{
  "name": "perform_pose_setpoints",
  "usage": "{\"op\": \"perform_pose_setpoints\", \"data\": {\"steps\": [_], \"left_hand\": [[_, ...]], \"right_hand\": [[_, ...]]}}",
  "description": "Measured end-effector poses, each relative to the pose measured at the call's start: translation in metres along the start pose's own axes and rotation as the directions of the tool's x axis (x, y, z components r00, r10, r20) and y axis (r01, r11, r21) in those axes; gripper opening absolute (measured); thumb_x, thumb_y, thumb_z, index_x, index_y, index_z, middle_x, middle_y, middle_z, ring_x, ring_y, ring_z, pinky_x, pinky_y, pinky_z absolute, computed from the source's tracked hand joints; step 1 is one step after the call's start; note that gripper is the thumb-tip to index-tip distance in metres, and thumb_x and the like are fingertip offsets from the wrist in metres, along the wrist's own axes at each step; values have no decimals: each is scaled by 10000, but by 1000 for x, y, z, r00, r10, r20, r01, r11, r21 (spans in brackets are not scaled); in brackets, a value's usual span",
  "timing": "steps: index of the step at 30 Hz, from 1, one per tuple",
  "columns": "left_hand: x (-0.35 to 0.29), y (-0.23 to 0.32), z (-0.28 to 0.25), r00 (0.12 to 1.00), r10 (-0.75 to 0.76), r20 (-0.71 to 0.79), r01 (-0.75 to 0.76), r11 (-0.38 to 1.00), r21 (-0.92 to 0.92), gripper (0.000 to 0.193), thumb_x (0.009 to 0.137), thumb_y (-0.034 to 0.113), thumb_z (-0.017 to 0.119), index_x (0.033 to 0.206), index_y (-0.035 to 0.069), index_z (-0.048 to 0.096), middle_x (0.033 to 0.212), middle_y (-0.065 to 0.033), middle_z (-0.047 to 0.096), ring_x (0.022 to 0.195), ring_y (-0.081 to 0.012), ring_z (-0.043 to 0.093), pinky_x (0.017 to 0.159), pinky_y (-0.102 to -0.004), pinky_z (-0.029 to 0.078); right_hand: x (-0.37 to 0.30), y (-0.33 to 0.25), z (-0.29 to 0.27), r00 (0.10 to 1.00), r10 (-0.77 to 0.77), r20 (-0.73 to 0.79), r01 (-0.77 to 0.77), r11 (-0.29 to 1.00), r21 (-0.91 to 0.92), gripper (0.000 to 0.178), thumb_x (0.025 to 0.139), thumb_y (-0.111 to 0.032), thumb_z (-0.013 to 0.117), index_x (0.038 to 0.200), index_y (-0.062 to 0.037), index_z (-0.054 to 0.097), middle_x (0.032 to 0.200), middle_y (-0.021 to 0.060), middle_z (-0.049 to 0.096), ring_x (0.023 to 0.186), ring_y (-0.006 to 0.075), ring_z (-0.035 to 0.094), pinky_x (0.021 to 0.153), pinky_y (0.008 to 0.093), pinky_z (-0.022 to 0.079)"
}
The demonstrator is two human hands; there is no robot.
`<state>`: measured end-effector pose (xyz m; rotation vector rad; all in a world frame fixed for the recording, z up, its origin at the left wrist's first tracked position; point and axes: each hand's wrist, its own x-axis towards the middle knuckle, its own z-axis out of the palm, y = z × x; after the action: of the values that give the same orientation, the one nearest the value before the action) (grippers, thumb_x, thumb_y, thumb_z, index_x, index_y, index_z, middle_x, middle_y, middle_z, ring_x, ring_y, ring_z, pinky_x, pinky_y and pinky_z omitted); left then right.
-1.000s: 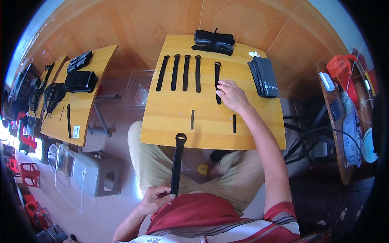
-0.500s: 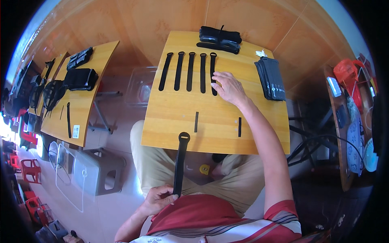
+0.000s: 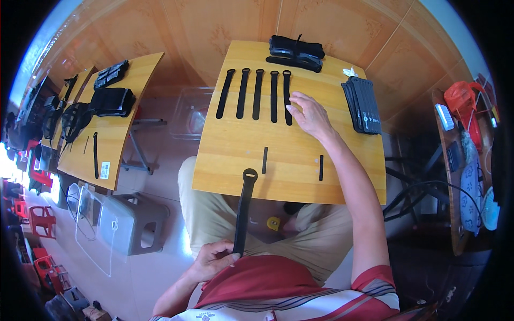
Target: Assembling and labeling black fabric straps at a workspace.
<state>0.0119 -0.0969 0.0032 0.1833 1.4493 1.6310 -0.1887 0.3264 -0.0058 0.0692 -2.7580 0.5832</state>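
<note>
Table: a small wooden work table [image 3: 300,160] stands over the person's lap, and it sits a little lower in the view than a second ago, so the head has tipped slightly
Row of straps: five black straps [image 3: 256,94] now lie side by side at the far left of the table; a second ago there were four, with the fifth set apart to the right, so the row has grown by one
Right hand: the right hand [image 3: 309,113] has slid left with that strap and now rests flat at the row's right end, fingers together and extended, fingertips on the fifth strap [image 3: 287,97]
Left hand: the left hand [image 3: 214,260] stays low by the lap, thumb and fingers pinching the lower end of a long black strap [image 3: 243,208] whose looped head reaches the table's near edge; it has not moved
Small pieces: two short black strips [image 3: 265,159] lie unmoved nearer the person
Hard to make out: the dark bundle [image 3: 296,52] at the far edge and the grey stack [image 3: 362,104] on the right are too small to read; the side bench [image 3: 107,128] bends with the lens
</note>
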Motion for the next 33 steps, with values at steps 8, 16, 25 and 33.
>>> {"op": "perform_pose_setpoints", "data": {"steps": [8,16,25,33], "left_hand": [[8,8,11,979,203,-17,-199,969,145,171,984,61,626,1125,-25,670,938,-51,633,767,-91,616,663,-238,509],[25,18,33,961,268,-64,-255,954,159,218,994,93,620,1178,-20,651,949,-59,621,760,-101,621,673,-240,524],[12,15,41,973,213,93,-186,953,-238,258,1007,90,590,1222,-48,619,1133,-130,675,895,-149,665,832,-300,581],[6,7,40,957,232,174,-149,908,-392,239,998,55,575,1205,-62,598,1165,-229,671,950,-221,696,850,-363,591]], "right_hand": [[-88,-88,-18,977,207,-59,-114,731,672,307,947,-246,671,1095,24,681,983,111,708,901,173,671,829,317,530],[-190,-194,-26,956,65,288,-294,287,912,346,948,-94,690,1238,62,584,1038,90,682,860,111,664,769,271,570],[-205,-194,-24,950,21,311,-311,3,950,231,946,-46,677,1158,40,639,996,90,715,889,120,675,776,257,557],[-209,-198,-26,926,-79,370,-374,-44,926,270,957,-110,684,1186,23,631,981,53,698,885,93,650,774,241,530]]}}
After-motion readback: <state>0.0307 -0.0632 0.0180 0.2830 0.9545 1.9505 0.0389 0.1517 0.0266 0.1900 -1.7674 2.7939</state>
